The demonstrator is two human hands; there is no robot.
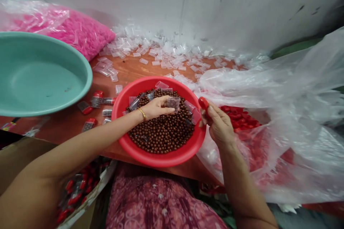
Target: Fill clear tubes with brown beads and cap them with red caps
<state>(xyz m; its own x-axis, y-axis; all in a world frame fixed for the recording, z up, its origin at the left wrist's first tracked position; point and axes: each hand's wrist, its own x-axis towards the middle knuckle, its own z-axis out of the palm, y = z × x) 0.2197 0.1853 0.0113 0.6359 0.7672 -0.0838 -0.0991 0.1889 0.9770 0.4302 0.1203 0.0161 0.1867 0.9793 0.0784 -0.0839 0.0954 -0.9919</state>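
A red basin full of small brown balls stands in front of me. Over the balls, my left hand pinches a small clear plastic container between thumb and fingers. My right hand is at the basin's right rim, its fingers closed on a red plastic cap. Cap and container are apart. Several more clear containers lie on the balls, near the basin's edges. Whether the held container has balls inside, I cannot tell.
Capped containers lie left of the basin, near a teal basin. Clear containers are scattered along the wall. A pink-filled bag stands back left. A plastic bag holds red caps. Below left is a sack of capped containers.
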